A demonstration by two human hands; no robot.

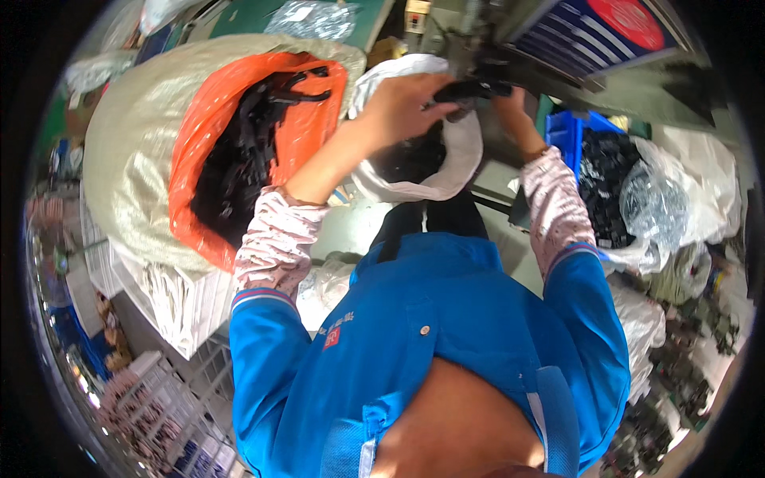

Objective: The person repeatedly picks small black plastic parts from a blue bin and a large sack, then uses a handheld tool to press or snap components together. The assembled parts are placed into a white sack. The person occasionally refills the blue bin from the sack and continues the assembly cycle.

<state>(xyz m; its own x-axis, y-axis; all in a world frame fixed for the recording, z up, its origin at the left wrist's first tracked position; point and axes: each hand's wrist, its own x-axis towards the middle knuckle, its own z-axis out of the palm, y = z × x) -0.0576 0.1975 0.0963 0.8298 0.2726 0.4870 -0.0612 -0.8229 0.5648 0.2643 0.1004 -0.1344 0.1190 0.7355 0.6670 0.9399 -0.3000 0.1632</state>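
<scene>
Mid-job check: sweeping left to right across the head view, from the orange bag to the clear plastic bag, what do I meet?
Orange bag → left hand → black part → right hand → blue bin → clear plastic bag.

A person in a blue jacket (pixel 398 319) holds a black part (pixel 474 89) between left hand (pixel 406 107) and partly hidden right hand (pixel 511 110), near the upper edge of a white bag (pixel 398 191) containing dark pieces (pixel 406 163). At left, long black parts (pixel 247 135) fill an orange liner (pixel 199 131), some near its top edge, inside a pale sack (pixel 127 143); at right, a blue bin (pixel 564 131) holds more.
</scene>
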